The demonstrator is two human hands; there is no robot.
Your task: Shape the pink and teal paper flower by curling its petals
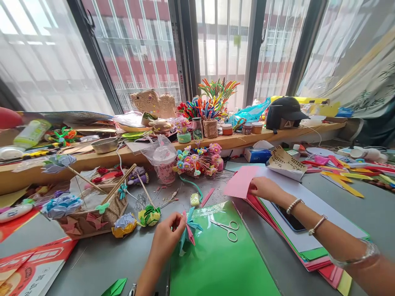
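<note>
Paper flower (189, 232), long blue petal (195, 225) rightward

This looks like a craft corner, at home or in a small studio: a grey desk (101, 259) strewn with making supplies. Scissors (228, 227) lie right of the left fingers (179, 220), a coloured paper stack (308, 243) near the right fingers (253, 187); beyond both, pipe cleaners (203, 107) crowd a wooden ledge (271, 138) under curtained windows (142, 45).
</note>
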